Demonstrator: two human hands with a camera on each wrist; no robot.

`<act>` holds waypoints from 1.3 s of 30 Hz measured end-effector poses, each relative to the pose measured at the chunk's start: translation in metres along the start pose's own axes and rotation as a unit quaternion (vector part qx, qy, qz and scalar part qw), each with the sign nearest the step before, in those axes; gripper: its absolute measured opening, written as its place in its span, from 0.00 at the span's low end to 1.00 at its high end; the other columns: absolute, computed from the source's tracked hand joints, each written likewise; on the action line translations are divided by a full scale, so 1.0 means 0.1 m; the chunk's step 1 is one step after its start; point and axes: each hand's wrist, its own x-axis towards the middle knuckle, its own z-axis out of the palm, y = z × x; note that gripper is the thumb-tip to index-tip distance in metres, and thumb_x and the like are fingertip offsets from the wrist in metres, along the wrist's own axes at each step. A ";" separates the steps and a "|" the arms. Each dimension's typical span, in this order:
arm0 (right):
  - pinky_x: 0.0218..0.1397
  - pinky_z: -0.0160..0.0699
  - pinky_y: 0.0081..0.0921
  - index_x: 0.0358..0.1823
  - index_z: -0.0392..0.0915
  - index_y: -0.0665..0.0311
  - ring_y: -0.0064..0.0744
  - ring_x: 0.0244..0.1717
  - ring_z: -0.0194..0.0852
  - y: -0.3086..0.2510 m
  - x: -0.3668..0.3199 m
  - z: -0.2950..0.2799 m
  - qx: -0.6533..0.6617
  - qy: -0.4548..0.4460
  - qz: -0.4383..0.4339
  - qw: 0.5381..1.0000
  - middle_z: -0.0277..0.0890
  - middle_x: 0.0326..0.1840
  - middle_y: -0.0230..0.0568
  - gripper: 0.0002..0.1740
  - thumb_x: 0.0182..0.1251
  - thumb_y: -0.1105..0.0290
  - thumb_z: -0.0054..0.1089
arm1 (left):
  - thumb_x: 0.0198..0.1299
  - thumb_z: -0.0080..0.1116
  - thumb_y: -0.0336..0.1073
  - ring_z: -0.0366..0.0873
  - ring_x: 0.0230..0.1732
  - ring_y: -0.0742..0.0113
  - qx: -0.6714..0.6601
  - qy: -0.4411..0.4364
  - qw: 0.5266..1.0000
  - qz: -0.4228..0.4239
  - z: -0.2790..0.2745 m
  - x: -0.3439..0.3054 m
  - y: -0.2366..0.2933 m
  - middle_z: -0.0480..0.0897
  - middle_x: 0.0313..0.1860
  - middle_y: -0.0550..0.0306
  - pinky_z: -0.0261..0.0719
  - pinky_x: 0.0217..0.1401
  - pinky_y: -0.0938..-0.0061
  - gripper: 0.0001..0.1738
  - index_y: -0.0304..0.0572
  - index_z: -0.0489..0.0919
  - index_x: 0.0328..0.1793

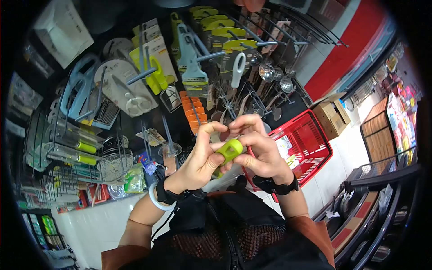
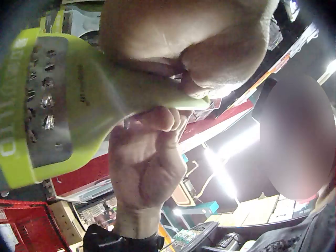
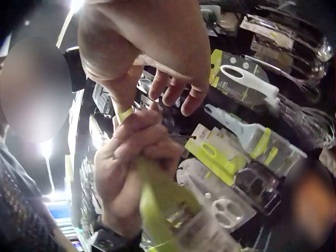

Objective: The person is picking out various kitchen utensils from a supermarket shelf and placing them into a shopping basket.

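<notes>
Between my two hands is a green hand grater (image 2: 89, 100) with a flat metal grating plate (image 2: 47, 102) set in its wide head. In the head view its handle (image 1: 231, 150) points up toward the camera, and the head is mostly hidden below. My left hand (image 1: 198, 157) grips the handle from the left, thumb laid on it. From the other side, my right hand (image 1: 265, 155) pinches the handle near its end between thumb and fingers. In the right wrist view, the left hand (image 3: 131, 157) wraps the handle while several right-hand fingers (image 3: 173, 92) hang free of it.
A red shopping basket (image 1: 327, 157) holding packaged items lies to the right, beside a cardboard box (image 1: 332, 118). Ahead, a rack carries hanging kitchen tools: a white-handled whisk (image 3: 249, 84), a blue-grey peeler-like tool (image 1: 191, 60) and orange items (image 1: 193, 110). Metal hooks (image 1: 211, 56) project toward me.
</notes>
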 end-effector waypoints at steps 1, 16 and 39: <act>0.59 0.63 0.34 0.39 0.76 0.64 0.36 0.55 0.63 0.00 0.03 -0.03 -0.021 -0.007 0.003 1.000 0.62 0.56 0.44 0.10 0.56 0.72 0.65 | 0.65 0.45 0.52 0.71 0.28 0.73 0.001 -0.006 0.999 -0.048 -0.01 -0.01 0.08 0.75 0.35 0.53 0.71 0.32 0.80 0.34 0.41 0.44 0.65; 0.37 0.74 0.27 0.38 0.76 0.70 0.38 0.35 0.75 -0.20 0.34 0.40 -0.238 0.138 -0.024 0.961 0.74 0.38 0.46 0.15 0.49 0.73 0.68 | 0.67 0.47 0.34 0.68 0.31 0.73 0.130 0.228 0.957 0.126 0.06 -0.07 -0.02 0.73 0.34 0.53 0.68 0.35 0.81 0.29 0.43 0.45 0.66; 0.39 0.71 0.17 0.47 0.78 0.69 0.23 0.41 0.73 -0.10 0.37 0.43 -0.015 0.116 0.104 0.988 0.73 0.43 0.39 0.16 0.55 0.81 0.57 | 0.67 0.48 0.47 0.71 0.31 0.69 0.093 0.267 0.954 0.099 -0.10 -0.18 -0.02 0.73 0.31 0.53 0.70 0.40 0.76 0.34 0.39 0.45 0.68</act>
